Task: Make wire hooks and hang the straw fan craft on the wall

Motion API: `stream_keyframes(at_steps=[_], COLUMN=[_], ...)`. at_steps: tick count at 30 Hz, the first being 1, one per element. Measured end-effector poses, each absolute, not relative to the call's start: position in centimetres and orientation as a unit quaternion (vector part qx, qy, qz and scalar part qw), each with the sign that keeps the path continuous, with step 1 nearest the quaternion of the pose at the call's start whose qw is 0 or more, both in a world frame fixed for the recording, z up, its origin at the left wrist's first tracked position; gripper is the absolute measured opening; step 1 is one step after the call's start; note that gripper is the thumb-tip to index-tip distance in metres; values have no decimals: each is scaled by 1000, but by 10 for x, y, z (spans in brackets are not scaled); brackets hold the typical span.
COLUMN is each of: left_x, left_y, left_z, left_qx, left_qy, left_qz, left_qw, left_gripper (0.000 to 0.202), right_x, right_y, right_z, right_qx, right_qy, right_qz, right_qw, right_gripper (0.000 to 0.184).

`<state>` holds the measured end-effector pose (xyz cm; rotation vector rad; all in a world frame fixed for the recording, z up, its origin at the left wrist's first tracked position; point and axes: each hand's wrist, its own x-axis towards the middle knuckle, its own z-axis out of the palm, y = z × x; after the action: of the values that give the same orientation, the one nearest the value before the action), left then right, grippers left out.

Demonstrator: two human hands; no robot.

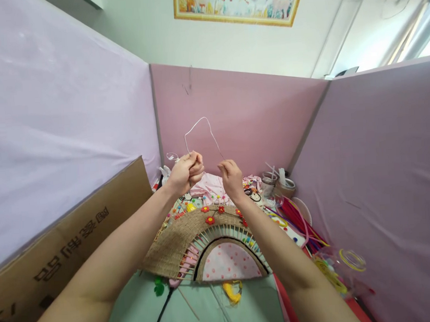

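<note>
A thin white wire (206,118) arches upward between my two raised hands. My left hand (191,172) is closed in a fist around one end of it. The fingertips of my right hand (231,177) pinch the other end. Below them, a fan-shaped woven piece (165,245) of brown twine over thin sticks lies on the table, and my forearms cross over parts of it. Red felt flowers (210,220) sit along its upper band. Its inner half-circle is white fabric (229,263) with pink dots, edged in black.
A yellow tassel (232,292) and thin sticks lie on the green tabletop (194,320). Jars (269,182), colourful pipe cleaners (297,214) and a clear container (350,264) stand to the right. A cardboard box (78,240) borders the left. Pink fabric panels (241,116) enclose the table.
</note>
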<state>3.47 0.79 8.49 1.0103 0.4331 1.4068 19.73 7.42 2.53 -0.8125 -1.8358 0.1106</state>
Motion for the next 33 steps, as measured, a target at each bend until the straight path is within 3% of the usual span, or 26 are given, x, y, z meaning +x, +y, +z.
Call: stream_keyframes(at_steps=[2,6,10,14,21,28,33], left_x=[24,8,28,58,76,82,82], left_y=[7,19,40,57,63,52,48], left_z=[75,44,22,33,46,51,58], left_qx=[417,287,190,116,58,78,76], left_qy=[174,183,246,238,217,156,125], left_qz=[605,620,606,626,718,781,796], left_qw=[655,707,732,734,658,600,588], left_gripper=[35,64,51,46,50,57,54], right_x=[202,207,198,192,208,206,201], right_y=[68,59,57,50,33,22,20], right_z=[24,20,2,-21,-20,-14,-11], right_qx=[-326,-370,-403,-377,-303,-274,-269], right_qy=[-787,-779,-788,-826,-799,-800,-782], right_qz=[47,42,77,105,53,-45,-38], right_qw=[521,504,459,405,516,532,561], right_gripper=[35,41,38,33,20,20,18])
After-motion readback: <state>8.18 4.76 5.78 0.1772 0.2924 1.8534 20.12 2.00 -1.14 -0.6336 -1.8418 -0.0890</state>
